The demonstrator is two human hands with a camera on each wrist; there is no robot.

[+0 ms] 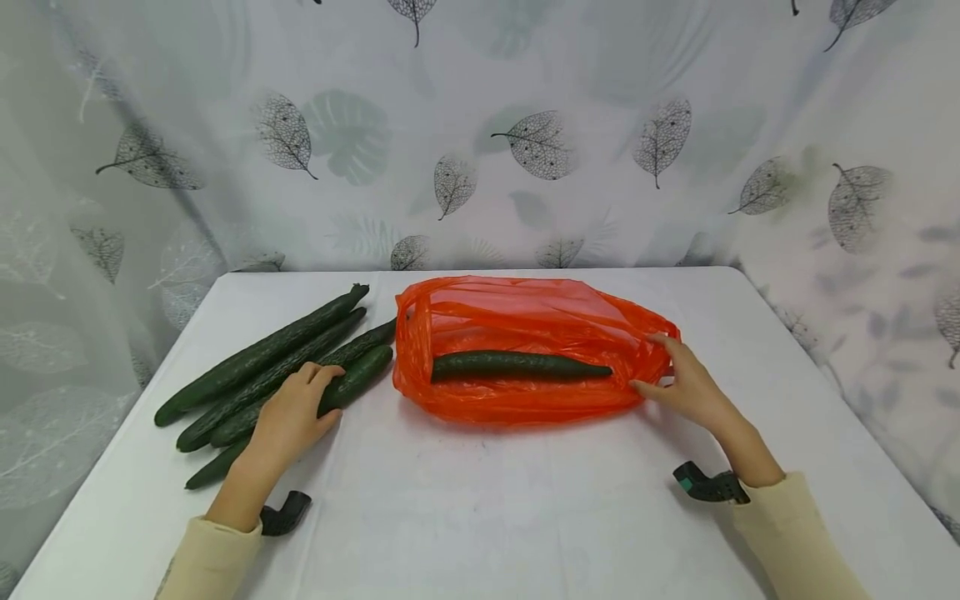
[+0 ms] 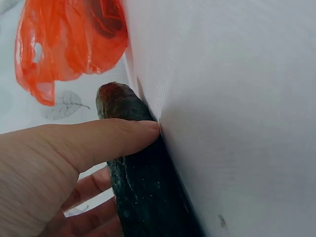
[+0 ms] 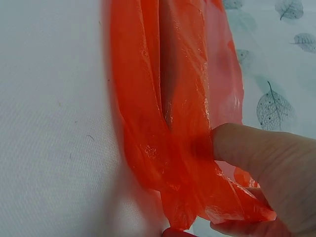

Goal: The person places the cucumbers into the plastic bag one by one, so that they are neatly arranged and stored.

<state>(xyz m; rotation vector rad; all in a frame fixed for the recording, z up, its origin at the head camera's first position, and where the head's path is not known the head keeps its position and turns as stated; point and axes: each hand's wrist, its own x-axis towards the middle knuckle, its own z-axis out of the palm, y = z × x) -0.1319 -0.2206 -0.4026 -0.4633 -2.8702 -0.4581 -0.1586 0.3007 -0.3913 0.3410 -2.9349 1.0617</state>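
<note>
My left hand (image 1: 292, 414) grips the nearest cucumber (image 1: 365, 372) of a group at the table's left. In the left wrist view the thumb lies across this dark green cucumber (image 2: 148, 192) close to its blunt end, while the fingers reach round its other side. An orange plastic bag (image 1: 487, 408) lies at mid-table, its opening spread wide. One cucumber (image 1: 517, 364) lies lengthwise inside it. My right hand (image 1: 693, 396) holds the bag's right end. The right wrist view shows the thumb against the thin plastic (image 3: 185, 148) and fingers behind it.
Several more cucumbers (image 1: 262, 354) lie side by side, slanting, left of the bag; one tip reaches the bag's left edge. The table (image 1: 525, 517) has a white cover. A leaf-print curtain (image 1: 480, 125) stands behind it and along both sides.
</note>
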